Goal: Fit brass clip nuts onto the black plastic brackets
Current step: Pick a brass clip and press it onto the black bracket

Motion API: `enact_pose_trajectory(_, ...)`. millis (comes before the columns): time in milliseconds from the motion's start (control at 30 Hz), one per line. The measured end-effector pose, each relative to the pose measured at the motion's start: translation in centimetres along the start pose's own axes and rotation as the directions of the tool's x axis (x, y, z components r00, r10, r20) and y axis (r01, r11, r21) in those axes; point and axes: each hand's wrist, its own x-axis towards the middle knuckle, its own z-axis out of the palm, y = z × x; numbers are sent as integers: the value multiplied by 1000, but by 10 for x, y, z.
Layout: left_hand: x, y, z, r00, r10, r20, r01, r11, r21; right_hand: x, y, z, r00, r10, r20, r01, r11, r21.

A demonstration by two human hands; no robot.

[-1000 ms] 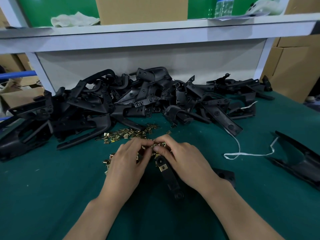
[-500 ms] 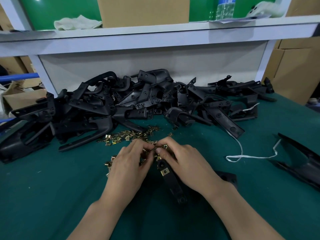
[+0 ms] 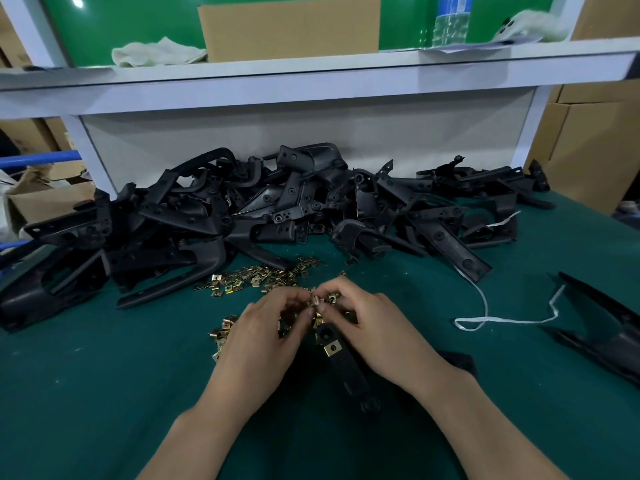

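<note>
A narrow black plastic bracket (image 3: 349, 370) lies on the green mat between my wrists, with one brass clip nut (image 3: 332, 348) fitted near its far end. My left hand (image 3: 259, 337) and my right hand (image 3: 374, 327) meet fingertip to fingertip just above that end. Between them they pinch a small brass clip nut (image 3: 314, 301). Loose brass clip nuts (image 3: 263, 277) are scattered on the mat beyond my hands, and a second cluster of them (image 3: 221, 332) lies left of my left hand.
A big heap of black brackets (image 3: 263, 216) fills the back of the mat under a white shelf (image 3: 311, 81). One large black part (image 3: 609, 334) sits at the right edge, near a white cord (image 3: 485, 318). Cardboard boxes stand on both sides.
Both hands stay at the bracket's far end, working the pinched clip nut; the fingertips have shifted only slightly. The view has tilted a little.
</note>
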Motion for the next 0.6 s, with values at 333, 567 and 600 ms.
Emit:
enact_pose_trajectory(333,0,2,0,998,7,-61,-3,999,53,0,-1,3,1000,-12,-17,10,993,-116)
enact_pose_trajectory(567,0,4,0,997,-3,-73,10,996,91,-2,-4,1,999,-29,-25,25,991,-128)
enact_pose_trajectory(600,0,4,0,997,-5,-75,11,996,85,-2,-4,0,999,-36,-25,32,991,-130)
